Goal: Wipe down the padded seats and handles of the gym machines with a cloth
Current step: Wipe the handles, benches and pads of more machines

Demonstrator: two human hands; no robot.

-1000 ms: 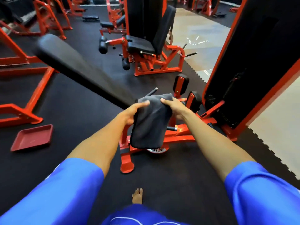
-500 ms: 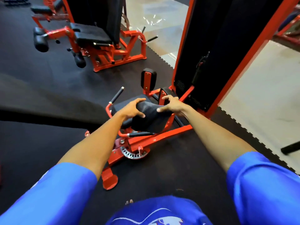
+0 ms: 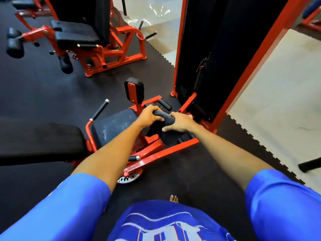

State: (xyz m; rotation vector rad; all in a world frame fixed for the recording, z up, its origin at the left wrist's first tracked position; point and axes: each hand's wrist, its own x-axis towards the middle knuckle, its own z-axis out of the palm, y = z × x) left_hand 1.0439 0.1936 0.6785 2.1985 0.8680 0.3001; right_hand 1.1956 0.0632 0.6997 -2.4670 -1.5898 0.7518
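Note:
A dark grey cloth (image 3: 165,126) hangs bunched between my two hands, over the right edge of the black padded seat (image 3: 114,126) of a red-framed machine. My left hand (image 3: 150,114) grips the cloth's top left, fingers curled over it. My right hand (image 3: 179,121) holds its right side with fingers spread and thumb underneath. A black handle (image 3: 100,110) sticks up left of the seat. A small upright pad (image 3: 134,90) stands behind the seat. The backrest pad (image 3: 41,141) lies to the left.
The tall black weight stack in a red frame (image 3: 208,58) stands just right of my hands. Another red machine with a black seat (image 3: 76,33) and roller pads is at the back left. Black rubber matting covers the floor; pale tiles (image 3: 278,101) lie to the right.
The view has swung down and right onto the seat. The cloth, hanging long from both hands a second ago, is now lowered and bunched at the seat's right edge.

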